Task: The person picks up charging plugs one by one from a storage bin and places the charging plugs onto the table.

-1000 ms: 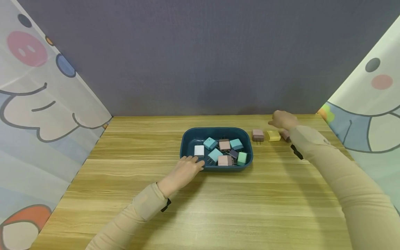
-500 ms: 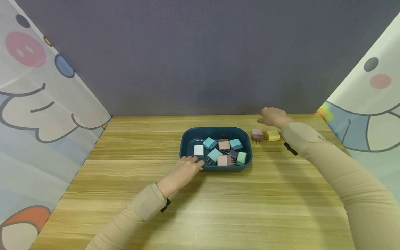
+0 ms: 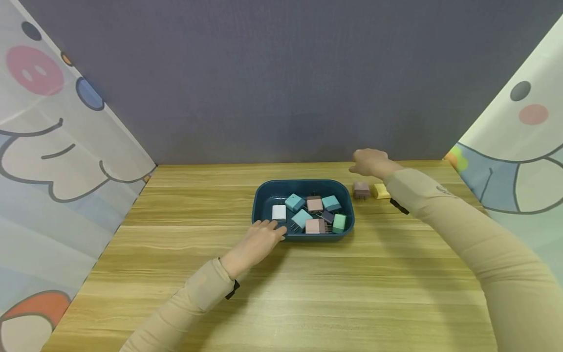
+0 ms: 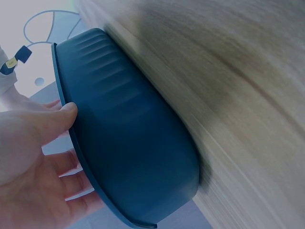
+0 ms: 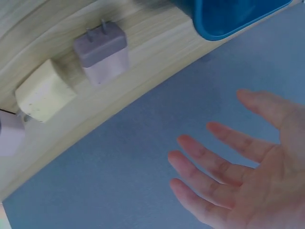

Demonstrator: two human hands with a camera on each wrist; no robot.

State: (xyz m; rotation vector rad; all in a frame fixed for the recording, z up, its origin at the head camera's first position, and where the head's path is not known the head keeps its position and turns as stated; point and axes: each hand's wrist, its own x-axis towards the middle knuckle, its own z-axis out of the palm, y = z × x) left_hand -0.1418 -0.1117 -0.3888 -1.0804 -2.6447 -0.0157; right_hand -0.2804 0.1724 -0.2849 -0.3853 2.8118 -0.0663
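A dark blue plastic bin [image 3: 303, 238] stands on the table, holding several charger plugs in white, blue, pink, dark purple and green. My left hand [image 3: 257, 243] holds its near left rim, the thumb [image 4: 69, 112] against the outer wall and the fingers reaching over the inside. Raised beyond the loose plugs, my right hand [image 3: 371, 163] has its fingers apart and holds nothing in the right wrist view. Beneath it on the table lie a pink charger plug [image 5: 102, 52] and a yellow charger plug [image 5: 45, 90]. Another pink plug [image 5: 10, 133] is hidden by the sleeve in the head view.
The wooden table [image 3: 308, 303] ends against a grey upright panel [image 3: 281, 83]. Cartoon-printed sheets [image 3: 53, 161] flank it on both sides. Inside the bin are a white plug [image 3: 279, 212] at the left and a green plug [image 3: 339, 223] at the right.
My right hand has moved left, from above the far right plug toward the bin's far right corner. The left hand stays on the rim, and the plugs have not moved.
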